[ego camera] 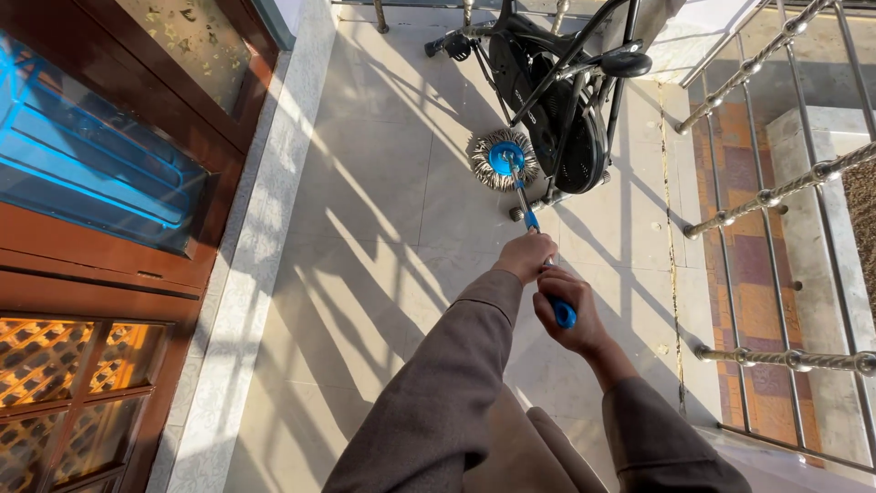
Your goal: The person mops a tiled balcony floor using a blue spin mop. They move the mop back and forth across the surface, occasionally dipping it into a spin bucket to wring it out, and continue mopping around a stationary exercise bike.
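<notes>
A mop with a round grey string head and blue hub (pixel 501 159) rests on the tiled balcony floor, its thin pole running back toward me. My left hand (pixel 526 255) grips the pole higher up, further from me. My right hand (pixel 565 313) grips the blue end of the handle, closer to my body. Both arms wear brown sleeves. The mop head lies right beside the base of a black exercise bike (pixel 557 100).
A wooden door and window with blue-tinted glass (pixel 100 173) line the left wall, with a pale stone sill below. A metal railing (pixel 785 192) runs along the right edge. Striped shadows cross the light floor tiles (pixel 365 237).
</notes>
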